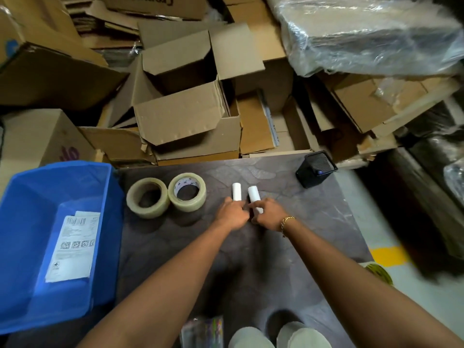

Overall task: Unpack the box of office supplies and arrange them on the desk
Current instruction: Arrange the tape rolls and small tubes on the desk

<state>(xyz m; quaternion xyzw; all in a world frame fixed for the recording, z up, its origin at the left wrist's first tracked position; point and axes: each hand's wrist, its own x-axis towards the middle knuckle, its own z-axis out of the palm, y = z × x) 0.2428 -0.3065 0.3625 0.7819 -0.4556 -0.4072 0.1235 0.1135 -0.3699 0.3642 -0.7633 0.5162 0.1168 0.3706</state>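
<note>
Mid-frame on the counter [308,229], my right hand [270,217] fingers grasp the right white roll [254,197]; my left hand [232,213] seems to pinch the left white roll [236,191].

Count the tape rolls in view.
2. One tape roll lies on the desk beside the blue bin; the second tape roll sits next to it, toward the white rolls. None seem hidden.

Both arms outstretched; left grip [232,213], right grip [270,215] curled, adjacent.
</note>
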